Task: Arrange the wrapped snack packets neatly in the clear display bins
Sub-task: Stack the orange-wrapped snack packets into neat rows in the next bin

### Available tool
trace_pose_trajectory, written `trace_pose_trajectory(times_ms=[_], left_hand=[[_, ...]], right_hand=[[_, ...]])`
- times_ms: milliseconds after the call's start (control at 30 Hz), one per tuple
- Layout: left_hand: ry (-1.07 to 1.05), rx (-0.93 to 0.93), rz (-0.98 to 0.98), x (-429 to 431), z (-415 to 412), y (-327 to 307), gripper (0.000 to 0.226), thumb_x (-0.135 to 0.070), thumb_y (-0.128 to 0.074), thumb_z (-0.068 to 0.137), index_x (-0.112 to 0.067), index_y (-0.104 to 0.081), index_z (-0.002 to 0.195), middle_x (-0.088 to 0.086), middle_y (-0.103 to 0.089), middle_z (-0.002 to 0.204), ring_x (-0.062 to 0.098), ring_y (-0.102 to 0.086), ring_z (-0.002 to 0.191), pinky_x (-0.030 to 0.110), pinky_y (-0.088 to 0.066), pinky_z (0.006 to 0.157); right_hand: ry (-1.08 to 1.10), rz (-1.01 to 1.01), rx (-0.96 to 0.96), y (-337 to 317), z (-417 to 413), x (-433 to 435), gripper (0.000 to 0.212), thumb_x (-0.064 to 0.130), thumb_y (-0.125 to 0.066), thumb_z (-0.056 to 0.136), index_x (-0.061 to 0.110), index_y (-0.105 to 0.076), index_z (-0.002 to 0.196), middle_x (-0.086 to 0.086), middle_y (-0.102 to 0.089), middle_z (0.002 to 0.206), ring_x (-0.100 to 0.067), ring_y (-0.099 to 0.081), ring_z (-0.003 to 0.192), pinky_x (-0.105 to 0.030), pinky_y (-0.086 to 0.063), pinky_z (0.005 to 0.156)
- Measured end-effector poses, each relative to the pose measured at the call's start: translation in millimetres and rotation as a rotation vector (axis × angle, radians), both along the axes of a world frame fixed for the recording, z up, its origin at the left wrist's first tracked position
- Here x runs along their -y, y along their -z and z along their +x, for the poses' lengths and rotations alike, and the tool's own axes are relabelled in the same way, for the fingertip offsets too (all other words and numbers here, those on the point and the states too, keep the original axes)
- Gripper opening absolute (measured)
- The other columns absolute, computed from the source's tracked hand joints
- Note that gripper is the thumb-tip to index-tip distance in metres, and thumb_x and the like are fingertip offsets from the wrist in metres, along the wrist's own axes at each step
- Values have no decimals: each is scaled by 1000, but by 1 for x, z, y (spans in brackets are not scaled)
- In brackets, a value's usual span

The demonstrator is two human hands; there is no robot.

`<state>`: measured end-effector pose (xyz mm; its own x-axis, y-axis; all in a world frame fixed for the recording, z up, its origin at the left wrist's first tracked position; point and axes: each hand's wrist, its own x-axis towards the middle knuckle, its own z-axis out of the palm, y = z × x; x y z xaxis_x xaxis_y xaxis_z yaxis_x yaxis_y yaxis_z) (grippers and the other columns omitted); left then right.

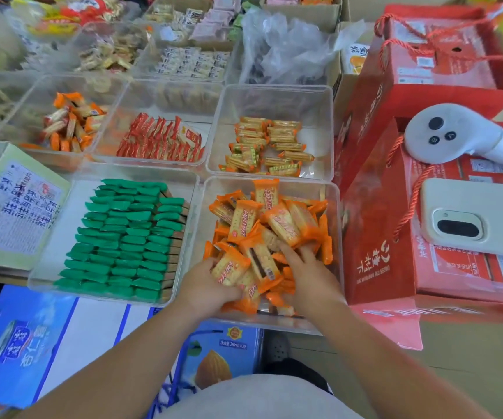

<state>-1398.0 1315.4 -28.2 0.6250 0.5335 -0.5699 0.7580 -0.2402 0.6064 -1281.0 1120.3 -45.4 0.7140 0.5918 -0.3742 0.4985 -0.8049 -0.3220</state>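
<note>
- The fingers (212, 263) of your left hand (201, 285) are curled round a small handful of orange packets (277, 225), clamped on them. The fingers of your right hand (310, 273) lie spread and fairly straight, pressing into the heap and holding nothing.
- The packets sit in a loose jumble in the clear bin (333, 207) nearest you on the right. They lie at all angles, and some are piled close to the front rim.
- The wrappers are glossy film, likely slick. A handful of several could fan out and shed one as you lift, so take fewer at a time.
- Each packet is a flat rectangle, apparently holding a filled cracker, which I judge brittle. Squeezing hard or leaning on the heap with your right palm could snap them.
- The crimped ends stick out and may catch on one another, so pulling one packet could drag its neighbours out of line.
- With the heap high at the front, a sweep towards you could push packets over the thin wall.
- The bin looks like light, rigid transparent plastic with rounded corners. A firm shove might slide it into the bin just beside it, where the green packets (123, 231) stand in tight rows that would topple easily.
</note>
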Motion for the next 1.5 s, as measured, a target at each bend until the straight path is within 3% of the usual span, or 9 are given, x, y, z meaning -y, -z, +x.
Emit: trace_pose_trajectory(times_ms=[100, 333, 533, 600, 733, 933, 1167, 1400, 1500], left_hand=[[-158, 59, -67, -5, -7, -7, 37, -21, -90, 64, -27, -67, 92, -7, -74, 76, 12, -71, 72, 32, -58, 62], [-305, 215, -210, -19, -28, -23, 32, -22, -90, 71, -28, -71, 96, -7, -76, 81, 13, -73, 75, 31, -53, 65], [-462, 353, -415, -31, -51, -33, 70, -51, -93, 50, -22, -71, 110, 7, -77, 103, 31, -72, 99, 56, -53, 94], [-491, 377, -506, -31, -56, -33, 71, -50, -93, 56, -18, -70, 115, 12, -76, 108, 32, -73, 99, 55, -56, 91], [-568, 440, -653, -26, -63, -35, 64, -48, -80, 66, -16, -66, 121, 14, -75, 110, 32, -74, 98, 44, -62, 73], [-628, 415, -794, -25, -70, -38, 78, -76, -54, 76, -20, -63, 129, 14, -72, 118, 33, -70, 108, 52, -59, 84], [-701, 422, -826, -27, -73, -34, 72, -68, -54, 78, -20, -62, 132, 17, -72, 118, 39, -69, 108, 64, -52, 93], [-700, 369, -825, -26, -70, -22, 69, -67, -60, 78, -20, -65, 129, 14, -73, 118, 34, -70, 107, 57, -56, 92], [-704, 367, -811, -26, -69, -18, 69, -66, -64, 75, -23, -66, 129, 10, -73, 117, 31, -71, 105, 53, -59, 87]], right_hand=[[-16, -82, 102, -5, 1, -4, 105, 32, -77, 80, 49, -1, 150, 0, -30, 140, -27, -46, 115, -35, -43, 67], [-106, -257, 118, -39, -11, 4, 101, 19, -70, 83, 43, -2, 155, -8, -11, 158, -32, -28, 139, -43, -44, 101], [-173, 145, 172, -62, -26, -17, 53, 36, -61, 91, 31, -48, 142, 4, -55, 132, -22, -47, 123, -35, -46, 96], [-293, 217, 33, -58, -30, -37, 54, 41, -64, 89, 30, -51, 141, 4, -57, 133, -21, -47, 125, -36, -44, 102], [-575, 14, 15, -36, -31, -67, 61, 54, -61, 87, 33, -47, 143, 4, -55, 136, -23, -42, 130, -47, -31, 105], [-667, -176, 76, -22, -28, -73, 76, 74, -27, 75, 32, -57, 130, 4, -64, 118, -26, -41, 124, -51, -21, 101], [-657, -276, 90, -31, -15, -55, 41, 39, -70, 81, 35, -63, 121, 4, -55, 121, -28, -40, 123, -65, -8, 113], [-628, -288, 2, -28, -17, -48, 73, 29, -61, 89, 44, -25, 151, 11, -55, 141, -31, -23, 142, -67, 6, 115], [-621, -299, 20, -18, -23, -58, 48, 40, -58, 90, 42, -47, 137, 13, -58, 133, -34, -24, 139, -68, 5, 111]])
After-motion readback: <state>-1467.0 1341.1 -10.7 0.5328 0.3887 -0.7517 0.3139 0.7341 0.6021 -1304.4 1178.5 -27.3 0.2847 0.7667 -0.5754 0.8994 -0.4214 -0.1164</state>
